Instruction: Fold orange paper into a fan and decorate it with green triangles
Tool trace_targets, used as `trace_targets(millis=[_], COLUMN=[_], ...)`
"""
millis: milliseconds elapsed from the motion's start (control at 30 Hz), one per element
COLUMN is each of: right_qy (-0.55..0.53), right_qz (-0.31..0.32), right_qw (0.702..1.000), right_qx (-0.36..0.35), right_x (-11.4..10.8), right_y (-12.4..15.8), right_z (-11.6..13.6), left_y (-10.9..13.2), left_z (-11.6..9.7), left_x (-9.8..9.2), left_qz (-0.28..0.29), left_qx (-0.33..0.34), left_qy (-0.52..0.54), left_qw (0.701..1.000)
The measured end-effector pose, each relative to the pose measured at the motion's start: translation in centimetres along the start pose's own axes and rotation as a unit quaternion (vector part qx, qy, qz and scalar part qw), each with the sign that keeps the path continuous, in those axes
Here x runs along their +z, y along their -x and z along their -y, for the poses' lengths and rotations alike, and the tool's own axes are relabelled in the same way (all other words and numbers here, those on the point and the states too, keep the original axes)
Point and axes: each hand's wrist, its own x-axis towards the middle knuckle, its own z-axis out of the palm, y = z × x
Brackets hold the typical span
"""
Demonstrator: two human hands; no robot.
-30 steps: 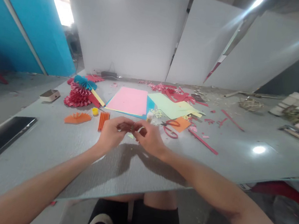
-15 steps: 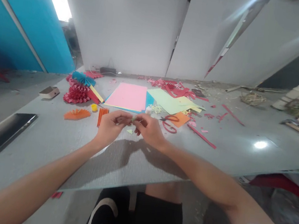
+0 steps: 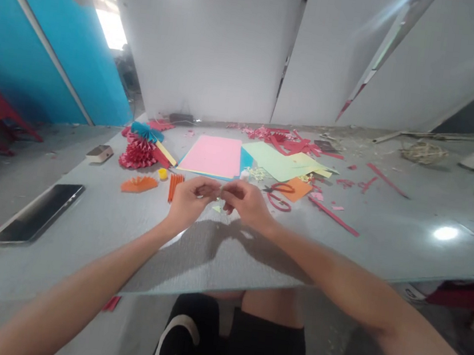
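Note:
My left hand (image 3: 189, 199) and my right hand (image 3: 248, 202) meet above the grey table (image 3: 84, 228), fingers pinched together on a tiny pale green piece of paper (image 3: 220, 190) between them. A small green scrap (image 3: 216, 209) lies on the table just under the hands. Red-handled scissors (image 3: 278, 195) lie right of my right hand. A folded orange strip (image 3: 175, 185) lies left of my left hand.
Pink sheets (image 3: 216, 156) and pale green sheets (image 3: 279, 162) lie beyond the hands, with red paper scraps (image 3: 288, 143) behind. Red and blue pleated fans (image 3: 139, 148), an orange fan (image 3: 139, 184), a yellow cap (image 3: 162, 173). A dark tablet (image 3: 38, 213) lies far left. A red strip (image 3: 333, 216).
The hands stay pinched together on the small piece; the view has shifted slightly, so everything sits a little further right in the picture.

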Motion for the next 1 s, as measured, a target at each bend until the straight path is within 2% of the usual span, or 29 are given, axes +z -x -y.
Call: trace_targets(millis=[200, 333, 467, 633, 800, 1000], right_qy=[-0.003, -0.038, -0.055, -0.071, -0.097, -0.082], right_qz=[0.042, 0.055, 0.059, 0.072, 0.081, 0.076], right_qw=[0.999, 0.997, 0.994, 0.99, 0.985, 0.987], right_qx=[0.027, 0.044, 0.069, 0.101, 0.121, 0.111], right_x=[-0.3, -0.6, -0.7, -0.7, -1.1, -1.4], right_y=[-0.3, -0.6, -0.6, -0.5, -0.8, -1.1], right_z=[0.0, -0.4, -0.6, -0.5, -0.5, -1.0], left_y=[-0.4, -0.5, -0.5, -0.4, -0.5, -0.5], left_z=[0.4, 0.8, 0.9, 0.5, 0.9, 2.0], left_x=[-0.3, -0.6, -0.4, -0.3, -0.4, -0.2], left_qz=[0.003, 0.012, 0.047, 0.071, 0.096, 0.141], left_qx=[-0.003, -0.002, -0.013, -0.064, -0.059, -0.063], left_qy=[-0.037, -0.014, 0.022, 0.051, 0.053, 0.04], left_qw=[0.999, 1.0, 0.999, 0.994, 0.992, 0.987])
